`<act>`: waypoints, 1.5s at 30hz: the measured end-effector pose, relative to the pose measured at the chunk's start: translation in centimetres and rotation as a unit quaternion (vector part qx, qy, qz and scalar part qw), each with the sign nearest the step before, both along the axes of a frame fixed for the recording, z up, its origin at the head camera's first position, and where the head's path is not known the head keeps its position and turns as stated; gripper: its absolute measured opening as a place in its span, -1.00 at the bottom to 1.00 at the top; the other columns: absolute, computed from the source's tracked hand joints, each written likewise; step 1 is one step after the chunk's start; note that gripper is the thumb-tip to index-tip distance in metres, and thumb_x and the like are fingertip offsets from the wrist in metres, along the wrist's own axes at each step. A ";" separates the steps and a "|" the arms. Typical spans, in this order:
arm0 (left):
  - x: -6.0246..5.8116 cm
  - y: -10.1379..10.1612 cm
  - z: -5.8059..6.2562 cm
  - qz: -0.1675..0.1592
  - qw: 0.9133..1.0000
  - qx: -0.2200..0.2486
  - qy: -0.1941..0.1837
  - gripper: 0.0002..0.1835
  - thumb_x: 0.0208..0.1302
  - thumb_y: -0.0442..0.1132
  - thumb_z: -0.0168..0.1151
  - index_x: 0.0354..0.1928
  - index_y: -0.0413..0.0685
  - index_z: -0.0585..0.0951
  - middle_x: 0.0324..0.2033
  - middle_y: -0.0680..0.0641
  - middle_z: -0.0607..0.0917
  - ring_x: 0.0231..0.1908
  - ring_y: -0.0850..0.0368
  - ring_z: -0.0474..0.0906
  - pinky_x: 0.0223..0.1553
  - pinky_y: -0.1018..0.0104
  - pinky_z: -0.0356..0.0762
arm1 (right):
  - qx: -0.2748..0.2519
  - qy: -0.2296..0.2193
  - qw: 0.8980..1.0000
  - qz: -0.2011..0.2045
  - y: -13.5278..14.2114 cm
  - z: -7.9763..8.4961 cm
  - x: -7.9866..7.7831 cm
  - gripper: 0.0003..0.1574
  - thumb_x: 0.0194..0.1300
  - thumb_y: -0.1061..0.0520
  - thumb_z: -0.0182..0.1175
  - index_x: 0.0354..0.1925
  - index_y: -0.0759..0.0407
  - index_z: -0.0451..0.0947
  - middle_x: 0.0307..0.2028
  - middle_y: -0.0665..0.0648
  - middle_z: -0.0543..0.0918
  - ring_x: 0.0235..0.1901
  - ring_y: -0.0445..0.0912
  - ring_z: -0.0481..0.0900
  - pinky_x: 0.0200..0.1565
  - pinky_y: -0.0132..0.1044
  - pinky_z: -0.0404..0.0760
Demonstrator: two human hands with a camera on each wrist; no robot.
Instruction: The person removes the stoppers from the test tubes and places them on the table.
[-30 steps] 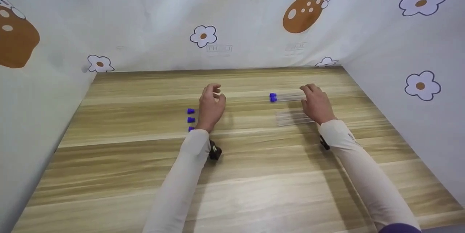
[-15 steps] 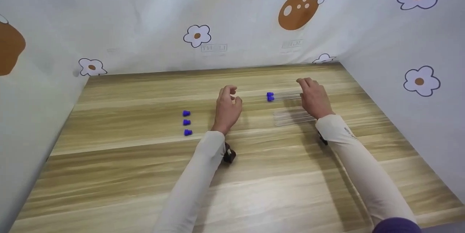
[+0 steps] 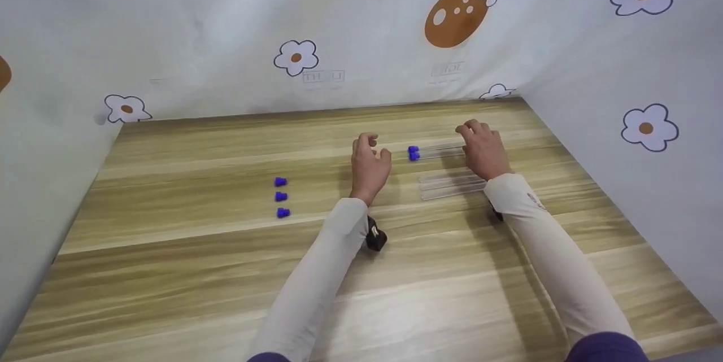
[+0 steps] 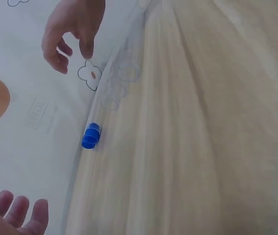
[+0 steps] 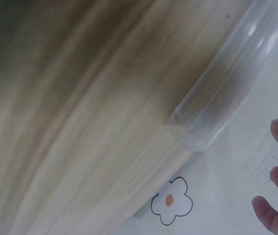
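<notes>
So the two capped tubes (image 3: pixel 443 151) are lying side by side on the tabletop (image 3: pixel 361 294), a bit right of centre in the upper half of the head view, with their blue ends (image 3: pixel 414 156) pointing left. The right hand (image 3: pixel 484 150) is over at their other end, covering that part from the head camera. In the left wrist view it's up in the air at upper left, thumb and fingers apart, nothing in them, with the tubes below and not touching.

The left hand (image 3: pixel 370 173) is just left of those blue ends, with a strip of wood between. Its fingers are loosely bent and spread, nothing pinched; at lower left of its own wrist view you can see gaps between the fingertips (image 4: pixel 39 210).

Just below the capped pair in the head view there's a batch of bare tubes (image 3: pixel 452 184), also lying flat, their right ends hidden by the right sleeve and hand. They're so see-through I can't count them for sure. The right wrist view has clear tube ends running to upper right, with fingers at the right edge, well apart from them.

Three loose caps (image 3: pixel 281 196), all blue, sit in a column left of centre, well away from both hands. Behind it all, a pale backdrop (image 3: pixel 226 40) with flowers and an orange fruit.
</notes>
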State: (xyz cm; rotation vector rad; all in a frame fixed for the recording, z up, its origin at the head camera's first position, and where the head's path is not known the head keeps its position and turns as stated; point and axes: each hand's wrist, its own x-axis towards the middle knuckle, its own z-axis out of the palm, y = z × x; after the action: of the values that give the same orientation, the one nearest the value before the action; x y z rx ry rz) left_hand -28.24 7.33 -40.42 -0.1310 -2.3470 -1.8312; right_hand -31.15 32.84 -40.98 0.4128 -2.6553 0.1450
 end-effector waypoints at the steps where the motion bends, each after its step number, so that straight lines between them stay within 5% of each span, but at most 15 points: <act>1: -0.1 0.0 0.0 0.003 1.000 0.004 -0.008 -0.65 0.29 -0.35 0.01 0.13 -0.16 0.39 0.01 -0.15 0.44 -0.02 -0.02 0.44 0.03 0.18 0.45 | 0.001 -0.009 1.000 0.003 -0.1 0.0 -0.1 -0.52 0.10 0.44 0.24 0.01 0.26 0.44 -0.02 0.28 0.49 -0.04 0.24 0.48 -0.16 0.14 0.47; 14: -1.1 1.4 0.1 0.039 0.996 0.032 -0.075 -0.75 0.28 -0.30 0.02 -0.03 -0.19 0.48 -0.14 -0.13 0.52 -0.11 0.03 0.45 -0.08 0.24 0.41 | -0.037 -0.137 0.988 0.056 0.2 -0.1 -1.5 -0.62 0.10 0.44 0.18 -0.06 0.32 0.52 -0.12 0.30 0.52 -0.02 0.23 0.46 0.02 0.12 0.45; 21: -1.4 2.0 -0.3 0.000 0.993 0.032 -0.110 -0.65 0.28 -0.27 0.01 0.09 -0.21 0.43 -0.21 -0.08 0.55 -0.28 0.13 0.45 -0.24 0.35 0.41 | -0.030 -0.165 0.982 0.091 0.2 0.1 -2.3 -0.66 0.05 0.42 0.19 -0.12 0.35 0.53 -0.17 0.32 0.55 -0.08 0.22 0.52 0.00 0.10 0.48; 36: -1.3 1.5 -0.9 -0.040 0.992 0.033 -0.118 -0.64 0.29 -0.28 -0.04 0.12 -0.18 0.38 -0.31 -0.03 0.51 -0.45 0.19 0.40 -0.43 0.43 0.36 | -0.022 -0.213 0.972 0.095 0.1 0.0 -2.6 -0.87 0.12 0.33 0.25 -0.29 0.30 0.62 -0.31 0.25 0.66 -0.25 0.11 0.59 -0.11 0.02 0.53; 45: -1.2 1.1 -0.8 -0.045 0.994 0.012 -0.102 -0.70 0.28 -0.29 0.01 0.03 -0.22 0.48 -0.21 -0.10 0.60 -0.32 0.15 0.47 -0.34 0.41 0.42 | -0.042 -0.223 0.968 0.108 -0.5 1.9 -1.8 -0.88 0.13 0.31 0.28 -0.28 0.30 0.62 -0.31 0.25 0.66 -0.25 0.10 0.59 -0.12 0.01 0.55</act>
State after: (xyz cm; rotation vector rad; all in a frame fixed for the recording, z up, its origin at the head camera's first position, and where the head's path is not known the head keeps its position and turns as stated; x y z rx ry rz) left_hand -29.48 8.40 -41.21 -0.0479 -2.4898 -2.0022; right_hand -32.99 32.37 -39.12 0.7124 -3.0196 0.4670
